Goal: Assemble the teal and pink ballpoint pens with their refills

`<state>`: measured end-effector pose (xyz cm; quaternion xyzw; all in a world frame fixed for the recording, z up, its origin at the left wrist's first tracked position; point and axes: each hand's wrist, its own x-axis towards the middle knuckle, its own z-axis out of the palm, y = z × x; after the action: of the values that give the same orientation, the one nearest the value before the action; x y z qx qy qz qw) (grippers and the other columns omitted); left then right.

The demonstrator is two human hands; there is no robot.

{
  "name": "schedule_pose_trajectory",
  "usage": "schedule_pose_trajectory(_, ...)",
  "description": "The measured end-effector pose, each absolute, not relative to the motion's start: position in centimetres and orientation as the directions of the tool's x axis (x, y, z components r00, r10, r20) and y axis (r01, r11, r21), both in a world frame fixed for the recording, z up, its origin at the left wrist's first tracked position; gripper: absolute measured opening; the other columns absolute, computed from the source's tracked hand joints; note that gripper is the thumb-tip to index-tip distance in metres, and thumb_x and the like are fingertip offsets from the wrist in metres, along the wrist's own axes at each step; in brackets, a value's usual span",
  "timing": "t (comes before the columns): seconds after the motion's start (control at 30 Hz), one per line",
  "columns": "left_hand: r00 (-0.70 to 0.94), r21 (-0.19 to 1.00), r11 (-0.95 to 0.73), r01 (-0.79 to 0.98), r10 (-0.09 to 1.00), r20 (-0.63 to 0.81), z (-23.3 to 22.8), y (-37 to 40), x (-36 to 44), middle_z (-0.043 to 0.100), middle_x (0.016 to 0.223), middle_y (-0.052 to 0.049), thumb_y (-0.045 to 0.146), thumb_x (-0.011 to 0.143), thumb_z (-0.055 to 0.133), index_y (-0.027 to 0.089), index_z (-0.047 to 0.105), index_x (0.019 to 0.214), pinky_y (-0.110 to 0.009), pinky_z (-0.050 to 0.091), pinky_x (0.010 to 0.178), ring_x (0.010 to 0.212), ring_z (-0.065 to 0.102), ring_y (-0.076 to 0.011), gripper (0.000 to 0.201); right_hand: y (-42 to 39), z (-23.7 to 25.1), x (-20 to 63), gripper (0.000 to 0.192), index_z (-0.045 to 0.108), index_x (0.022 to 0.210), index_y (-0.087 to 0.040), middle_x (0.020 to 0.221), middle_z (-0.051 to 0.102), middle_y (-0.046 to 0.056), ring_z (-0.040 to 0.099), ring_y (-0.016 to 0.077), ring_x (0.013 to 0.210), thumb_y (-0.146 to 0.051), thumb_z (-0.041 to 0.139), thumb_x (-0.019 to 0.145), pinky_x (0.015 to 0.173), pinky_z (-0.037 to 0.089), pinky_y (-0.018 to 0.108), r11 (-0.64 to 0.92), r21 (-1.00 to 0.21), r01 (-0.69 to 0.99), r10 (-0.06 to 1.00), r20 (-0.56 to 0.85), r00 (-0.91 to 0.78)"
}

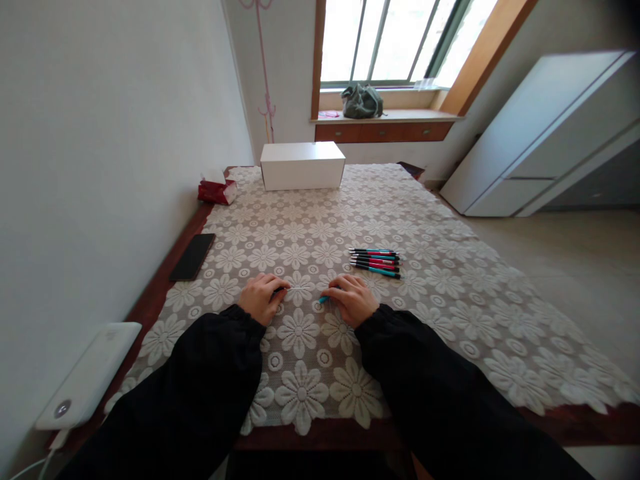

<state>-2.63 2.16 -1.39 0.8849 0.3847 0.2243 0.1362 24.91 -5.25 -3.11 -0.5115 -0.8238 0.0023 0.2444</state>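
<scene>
My left hand (261, 298) and my right hand (353, 299) rest low over the lace tablecloth (310, 373), a short gap between them. The left fingers pinch the end of a thin pale refill (299, 288) that stretches toward the right hand. The right fingers close on a teal pen barrel (325, 299), only its tip showing. Just beyond the right hand lies a row of several teal and red pens (376, 261) with black tips, side by side on the cloth.
A white box (302, 165) stands at the table's far edge, a red tissue pack (217, 189) left of it. A black phone (193, 257) lies near the left edge, a white device (87, 383) at the near-left corner. The wall is close on the left.
</scene>
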Motion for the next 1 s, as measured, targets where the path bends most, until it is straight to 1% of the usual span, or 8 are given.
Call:
schedule_pose_trajectory(0.37,0.603,0.418,-0.655,0.629,0.751,0.269,-1.19,2.1,-2.55,0.074,0.103,-0.004,0.025,0.095,0.06,0.024,0.073,0.101,-0.043,0.05,0.092,0.101,0.065,-0.0255,0.015,-5.42,-2.55,24.56,0.022,0.075,0.103,-0.027,0.1,0.072,0.005,0.06,0.0204,0.097,-0.019,0.055,0.099,0.092,0.042,0.037,0.492,-0.304,0.816,0.835,0.428,-0.344)
schedule_pose_trajectory(0.57,0.608,0.408,-0.673,0.617,0.737,0.296,-1.29,2.15,-2.63,0.074,0.102,-0.004,0.025,0.095,0.059,0.025,0.073,0.101,-0.04,0.05,0.091,0.1,0.065,-0.0236,0.015,-5.35,-2.82,24.76,0.024,0.076,0.102,-0.029,0.101,0.072,0.005,0.06,0.0207,0.098,-0.017,0.056,0.098,0.095,0.042,0.038,0.481,-0.29,0.827,0.838,0.43,-0.337)
schedule_pose_trajectory(0.67,0.608,0.408,-0.673,0.617,0.737,0.295,-1.38,2.19,-2.65,0.074,0.103,-0.004,0.025,0.095,0.06,0.024,0.073,0.1,-0.04,0.05,0.091,0.1,0.065,-0.0236,0.014,-5.28,-2.98,25.03,0.025,0.077,0.105,-0.029,0.104,0.072,0.005,0.06,0.0221,0.101,-0.015,0.058,0.095,0.098,0.041,0.04,0.445,-0.273,0.853,0.848,0.435,-0.304)
schedule_pose_trajectory(0.8,0.611,0.413,-0.676,0.61,0.734,0.299,-1.33,2.17,-2.63,0.074,0.103,-0.004,0.026,0.096,0.059,0.024,0.074,0.099,-0.04,0.051,0.09,0.098,0.065,-0.0229,0.015,-5.27,-3.04,25.3,0.022,0.077,0.102,-0.027,0.104,0.072,0.006,0.059,0.0242,0.102,-0.016,0.06,0.093,0.098,0.04,0.042,0.35,-0.243,0.905,0.877,0.425,-0.225)
schedule_pose_trajectory(0.9,0.627,0.436,-0.702,0.563,0.706,0.328,-1.23,2.04,-2.55,0.074,0.101,-0.004,0.026,0.097,0.058,0.024,0.074,0.099,-0.038,0.052,0.088,0.095,0.066,-0.0216,0.016,-5.32,-2.82,25.21,0.023,0.077,0.104,-0.026,0.105,0.073,0.006,0.059,0.0253,0.101,-0.018,0.059,0.094,0.099,0.04,0.044,0.317,-0.233,0.919,0.88,0.433,-0.194)
schedule_pose_trajectory(1.0,0.667,0.452,-0.752,0.479,0.647,0.37,-1.32,1.85,-2.39,0.074,0.101,-0.004,0.027,0.099,0.056,0.024,0.073,0.101,-0.035,0.053,0.087,0.095,0.067,-0.0201,0.017,-5.47,-2.38,24.81,0.024,0.075,0.111,-0.026,0.108,0.073,0.006,0.06,0.0246,0.102,-0.021,0.058,0.095,0.101,0.04,0.044,0.381,-0.254,0.889,0.849,0.477,-0.228)
